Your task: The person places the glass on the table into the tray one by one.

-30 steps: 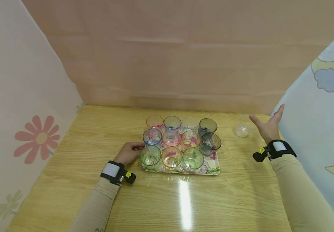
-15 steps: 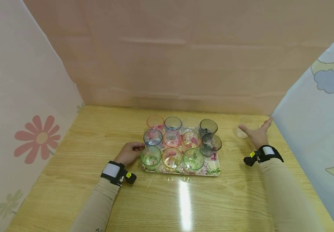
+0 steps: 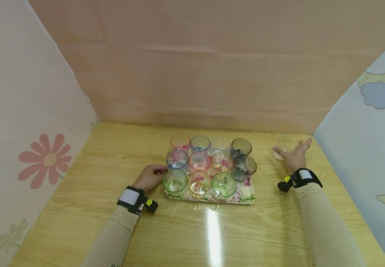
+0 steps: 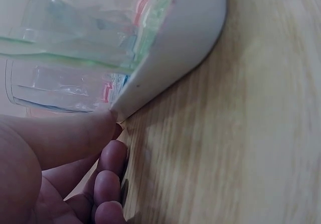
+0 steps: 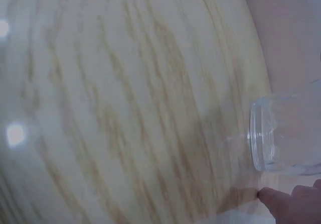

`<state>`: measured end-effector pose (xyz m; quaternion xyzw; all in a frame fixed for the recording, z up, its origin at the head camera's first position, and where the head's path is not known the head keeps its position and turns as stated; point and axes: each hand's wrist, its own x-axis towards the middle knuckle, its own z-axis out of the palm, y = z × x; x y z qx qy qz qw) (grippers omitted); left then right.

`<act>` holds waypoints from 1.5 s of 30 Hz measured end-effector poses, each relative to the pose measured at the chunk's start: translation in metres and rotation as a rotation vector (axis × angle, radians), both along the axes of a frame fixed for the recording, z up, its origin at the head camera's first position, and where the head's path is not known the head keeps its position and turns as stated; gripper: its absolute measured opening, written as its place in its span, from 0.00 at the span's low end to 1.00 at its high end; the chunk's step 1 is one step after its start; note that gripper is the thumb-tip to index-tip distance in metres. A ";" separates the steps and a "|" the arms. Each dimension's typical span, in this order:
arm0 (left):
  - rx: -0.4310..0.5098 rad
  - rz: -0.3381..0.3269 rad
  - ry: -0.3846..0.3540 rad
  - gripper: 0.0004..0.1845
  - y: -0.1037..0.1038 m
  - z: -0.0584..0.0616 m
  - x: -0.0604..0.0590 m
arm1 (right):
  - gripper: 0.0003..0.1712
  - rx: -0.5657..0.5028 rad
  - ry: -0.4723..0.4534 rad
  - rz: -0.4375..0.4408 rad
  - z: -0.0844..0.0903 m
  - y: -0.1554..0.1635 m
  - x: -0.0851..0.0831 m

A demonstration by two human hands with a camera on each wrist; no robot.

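Note:
In the head view my left hand (image 3: 150, 177) is at the left side of a floral tray (image 3: 246, 194). The left wrist view shows its thumb (image 4: 75, 136) on the tray's pale rim (image 4: 190, 38), the other fingers curled below; it pinches the edge. Rows of tinted tumblers stand on the tray, among them a green glass (image 3: 175, 181), a yellow glass (image 3: 199, 183) and a grey glass (image 3: 244, 167). To the right, my right hand (image 3: 296, 157) spreads thumb and fingers about a clear glass (image 3: 284, 144) on the table. In the right wrist view a fingertip (image 5: 268, 199) lies beside this glass (image 5: 288, 131), apart from it.
The wooden table (image 3: 165, 233) reaches back to a brown sheet wall (image 3: 192, 81). White printed panels close in the left side (image 3: 22, 111) and the right side (image 3: 379, 148), the latter near my right hand.
My right hand has come down and to the left, from above and right of the clear glass to close about it. My left hand has stayed at the tray's edge.

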<state>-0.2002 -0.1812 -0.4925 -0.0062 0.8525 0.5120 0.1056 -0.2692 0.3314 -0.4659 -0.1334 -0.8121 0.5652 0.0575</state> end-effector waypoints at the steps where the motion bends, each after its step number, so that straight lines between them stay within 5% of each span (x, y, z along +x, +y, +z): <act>1: 0.002 0.001 0.000 0.15 0.000 0.000 0.000 | 0.76 0.001 -0.002 0.001 -0.002 0.002 0.000; 7: 0.002 -0.003 -0.004 0.15 0.001 0.001 -0.001 | 0.71 -0.009 0.032 0.000 -0.010 0.010 -0.002; 23: 0.012 -0.002 -0.015 0.15 0.002 0.006 0.003 | 0.56 0.199 0.045 0.098 -0.006 0.018 0.004; 45: 0.001 -0.012 0.004 0.15 -0.001 0.004 0.003 | 0.53 0.317 0.100 0.234 0.054 0.005 0.057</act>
